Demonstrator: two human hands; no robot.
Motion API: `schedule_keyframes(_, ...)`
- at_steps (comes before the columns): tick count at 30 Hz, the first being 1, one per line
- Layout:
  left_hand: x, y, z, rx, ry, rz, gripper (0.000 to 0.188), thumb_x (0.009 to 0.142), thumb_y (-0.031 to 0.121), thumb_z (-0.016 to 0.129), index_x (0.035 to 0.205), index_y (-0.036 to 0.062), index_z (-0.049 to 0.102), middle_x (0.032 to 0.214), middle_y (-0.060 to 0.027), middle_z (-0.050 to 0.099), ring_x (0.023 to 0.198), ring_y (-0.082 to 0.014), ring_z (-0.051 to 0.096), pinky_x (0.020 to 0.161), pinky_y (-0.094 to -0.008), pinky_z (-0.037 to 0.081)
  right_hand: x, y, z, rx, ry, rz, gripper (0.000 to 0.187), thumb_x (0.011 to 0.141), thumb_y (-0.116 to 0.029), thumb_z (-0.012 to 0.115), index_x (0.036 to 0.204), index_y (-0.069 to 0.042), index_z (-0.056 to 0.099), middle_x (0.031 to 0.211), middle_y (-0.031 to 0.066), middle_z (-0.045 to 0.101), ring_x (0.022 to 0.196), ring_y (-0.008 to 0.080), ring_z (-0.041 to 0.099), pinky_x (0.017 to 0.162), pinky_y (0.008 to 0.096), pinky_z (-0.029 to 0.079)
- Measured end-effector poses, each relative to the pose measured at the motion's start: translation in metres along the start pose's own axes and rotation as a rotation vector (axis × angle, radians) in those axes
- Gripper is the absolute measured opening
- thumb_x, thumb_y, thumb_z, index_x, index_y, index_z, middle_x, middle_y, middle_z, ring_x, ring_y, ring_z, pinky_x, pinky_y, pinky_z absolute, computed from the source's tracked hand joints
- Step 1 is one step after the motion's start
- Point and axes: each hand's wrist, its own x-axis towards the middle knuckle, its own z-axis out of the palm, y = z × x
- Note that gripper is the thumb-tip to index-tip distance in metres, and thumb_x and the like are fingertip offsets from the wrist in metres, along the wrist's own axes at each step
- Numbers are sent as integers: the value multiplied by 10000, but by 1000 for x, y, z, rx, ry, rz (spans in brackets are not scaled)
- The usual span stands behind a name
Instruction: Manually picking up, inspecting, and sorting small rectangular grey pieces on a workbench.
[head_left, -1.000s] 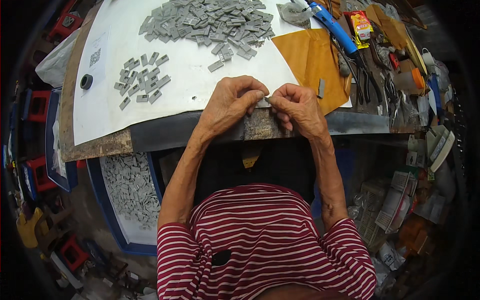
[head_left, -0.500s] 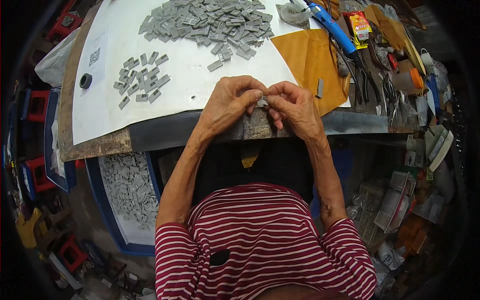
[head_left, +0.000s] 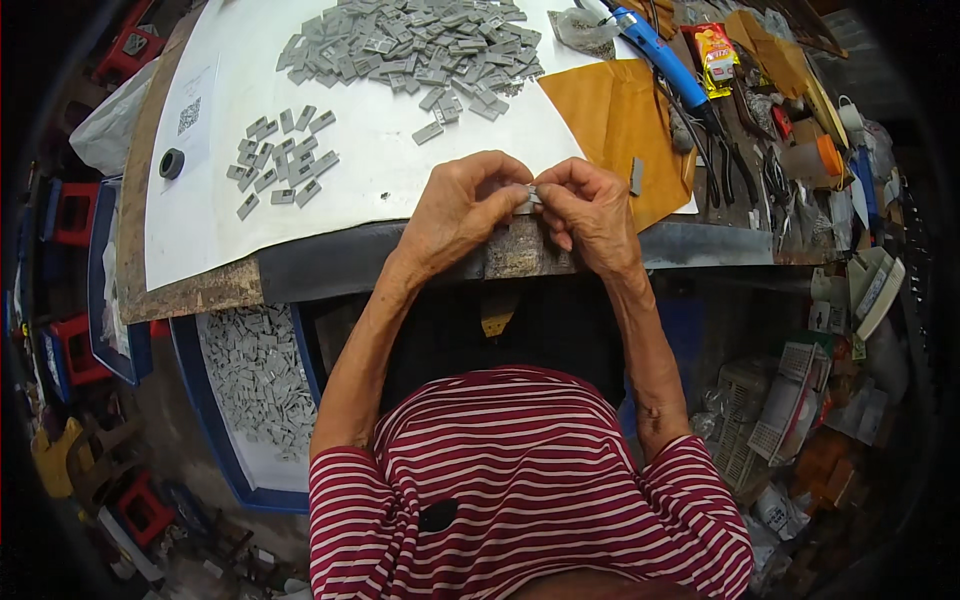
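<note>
Over the table's front edge, my left hand (head_left: 468, 204) and my right hand (head_left: 592, 208) meet, thumbs and forefingers pinched together. Between them sits a small grey plastic piece (head_left: 531, 198), mostly covered by my fingertips. A large heap of grey rectangular pieces (head_left: 410, 45) lies at the back of the white sheet (head_left: 370, 160). Left of my hands, a smaller group of similar pieces (head_left: 284, 155) is spread out singly. One more grey piece (head_left: 636, 176) rests on the brown envelope (head_left: 610, 120), close to my right hand.
A blue handheld tool (head_left: 660, 55), pliers (head_left: 740, 170) and a yellow-red packet (head_left: 714, 58) crowd the table's right side. At the left is a black ring (head_left: 172, 163). Below the table, a blue tray (head_left: 240, 475) holds many grey pieces. Crates (head_left: 790, 405) stand low on the right.
Both hands stay together in a pinch. The fingers of my right hand have shifted slightly left and up, and the small piece between the fingertips has turned a little.
</note>
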Motion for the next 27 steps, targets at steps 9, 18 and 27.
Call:
schedule_keyframes(9, -1, -4, 6, 320, 99, 277, 185, 739, 16, 634, 919, -13, 608, 805, -104, 613, 687, -170, 590, 621, -264, 470, -2, -2, -6, 18, -13, -31, 137, 861, -59, 532, 892, 66, 580, 633, 41, 536, 500, 61, 484, 403, 182, 403)
schedule_keyframes(18, -9, 1, -3, 457, 167, 312, 178, 743, 16, 635, 916, -3, 602, 814, -93, 603, 705, -176, 587, 612, -267, 464, -1, -2, 6, 86, -35, -48, 180, 890, -87, 501, 928, 76, 568, 723, 67, 562, 521, 81, 498, 442, 192, 426)
schedule_keyframes(27, -34, 4, -45, 558, 390, 330, 146, 750, 40, 629, 887, 2, 599, 785, -89, 585, 674, -166, 566, 579, -274, 441, -8, 0, 5, 37, 3, -34, 165, 883, -85, 513, 942, 61, 563, 749, 65, 565, 536, 74, 478, 442, 189, 391)
